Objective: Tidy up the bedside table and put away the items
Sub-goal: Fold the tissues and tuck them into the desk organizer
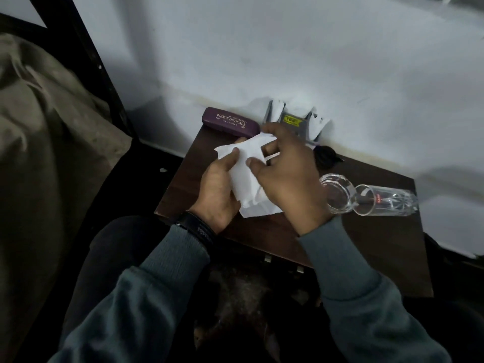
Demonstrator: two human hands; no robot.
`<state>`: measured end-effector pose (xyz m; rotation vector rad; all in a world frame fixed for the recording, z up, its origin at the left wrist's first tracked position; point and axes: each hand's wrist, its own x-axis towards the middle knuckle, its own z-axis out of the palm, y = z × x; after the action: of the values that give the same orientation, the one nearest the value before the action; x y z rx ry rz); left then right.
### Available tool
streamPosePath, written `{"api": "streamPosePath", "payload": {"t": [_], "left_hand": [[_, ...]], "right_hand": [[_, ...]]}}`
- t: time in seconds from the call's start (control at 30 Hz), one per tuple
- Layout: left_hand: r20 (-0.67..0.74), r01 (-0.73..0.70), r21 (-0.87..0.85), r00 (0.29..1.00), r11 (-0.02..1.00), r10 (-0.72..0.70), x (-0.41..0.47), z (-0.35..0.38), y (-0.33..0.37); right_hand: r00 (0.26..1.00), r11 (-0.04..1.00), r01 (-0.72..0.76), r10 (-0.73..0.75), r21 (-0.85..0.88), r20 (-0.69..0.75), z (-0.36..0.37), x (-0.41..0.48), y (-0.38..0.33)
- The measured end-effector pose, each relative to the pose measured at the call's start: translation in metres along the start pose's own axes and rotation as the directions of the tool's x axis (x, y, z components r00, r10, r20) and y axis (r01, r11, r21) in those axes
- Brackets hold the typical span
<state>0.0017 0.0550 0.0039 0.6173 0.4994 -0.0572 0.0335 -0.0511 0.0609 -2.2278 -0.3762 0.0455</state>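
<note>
Above the dark wooden bedside table (366,239) both my hands hold a white tissue (243,179). My left hand (217,189) grips its left side, thumb on top. My right hand (285,174) pinches its upper right part with curled fingers. A purple spectacle case (230,123) marked PRINCE OPTICALS lies at the table's back left by the wall. A grey tissue holder (296,121) with a yellow label and white tissues stands behind my right hand. Two clear glasses lie on their sides at the right, a wide one (337,192) and a tall one (387,200).
A small black object (327,155) lies behind my right hand near the wall. A white wall (288,48) backs the table. A bed with a beige cover (39,140) and a dark frame (97,66) stands to the left. My dark-trousered knee (117,247) is below the table's front edge.
</note>
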Motion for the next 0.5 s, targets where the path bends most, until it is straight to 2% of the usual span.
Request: {"api": "streamPosePath", "payload": {"t": [0.07, 0.17, 0.23, 0.33, 0.43, 0.47, 0.5], "left_hand": [[0.054, -0.001, -0.017, 0.999, 1.000, 0.002, 0.000, 0.000, 0.002], [0.099, 0.018, -0.051, 0.995, 0.999, -0.012, 0.000, -0.002, 0.004], [0.125, 0.042, -0.110, 0.992, 0.993, -0.028, -0.001, -0.003, 0.006], [0.177, 0.067, -0.196, 0.984, 0.978, -0.032, -0.002, -0.003, 0.007], [0.163, 0.040, -0.261, 0.987, 0.964, 0.003, -0.001, -0.003, 0.006], [0.170, 0.038, -0.265, 0.985, 0.963, 0.008, 0.000, -0.004, 0.006], [0.171, 0.032, -0.260, 0.985, 0.965, 0.014, 0.001, -0.004, 0.005]], "right_hand": [[0.998, 1.000, -0.005, 0.004, 0.014, 0.063, 0.009, -0.001, -0.002], [0.982, 0.985, -0.090, 0.064, 0.147, 0.176, 0.013, -0.003, -0.002], [0.978, 0.963, -0.130, 0.086, 0.236, 0.189, 0.008, -0.005, 0.000], [0.984, 0.877, -0.172, 0.129, 0.449, 0.125, -0.002, -0.008, 0.006], [0.975, 0.703, -0.167, 0.220, 0.691, 0.011, -0.012, -0.009, 0.018], [0.966, 0.688, -0.130, 0.249, 0.714, -0.064, -0.015, -0.009, 0.023], [0.952, 0.729, -0.093, 0.266, 0.678, -0.155, -0.018, -0.009, 0.029]]}}
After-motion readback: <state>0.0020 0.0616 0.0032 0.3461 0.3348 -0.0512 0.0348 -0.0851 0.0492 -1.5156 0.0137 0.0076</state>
